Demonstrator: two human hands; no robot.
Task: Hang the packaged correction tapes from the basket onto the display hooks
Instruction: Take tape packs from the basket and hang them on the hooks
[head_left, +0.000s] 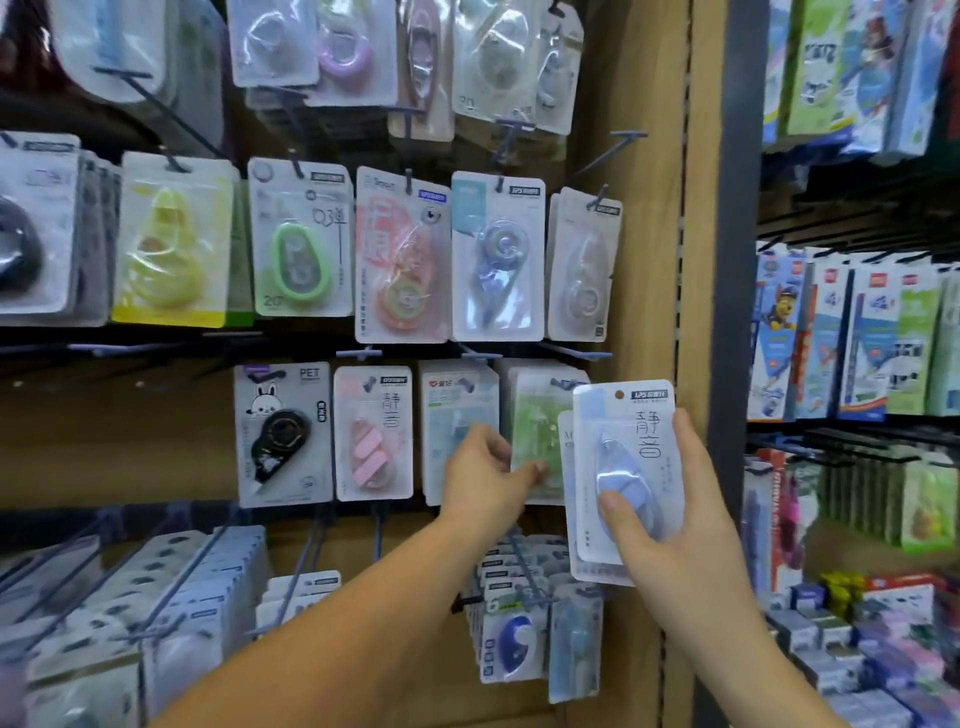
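My right hand (670, 514) grips a small stack of blue packaged correction tapes (626, 467), thumb across the front blister, held upright beside the wooden post. My left hand (485, 475) reaches to the third row of the display and pinches the lower edge of a green correction tape pack (535, 431) hanging on its hook (563, 383). To the left of it hang a light blue pack (457, 410), a pink pack (373, 431) and a black rabbit pack (283, 434). The basket is out of view.
Rows of carded correction tapes fill the hooks above (400, 254) and below (519, 639). A bare hook (608, 150) sticks out at upper right. The wooden post (660, 234) and a grey upright (735, 260) bound the panel; another stocked shelf (857, 338) lies to the right.
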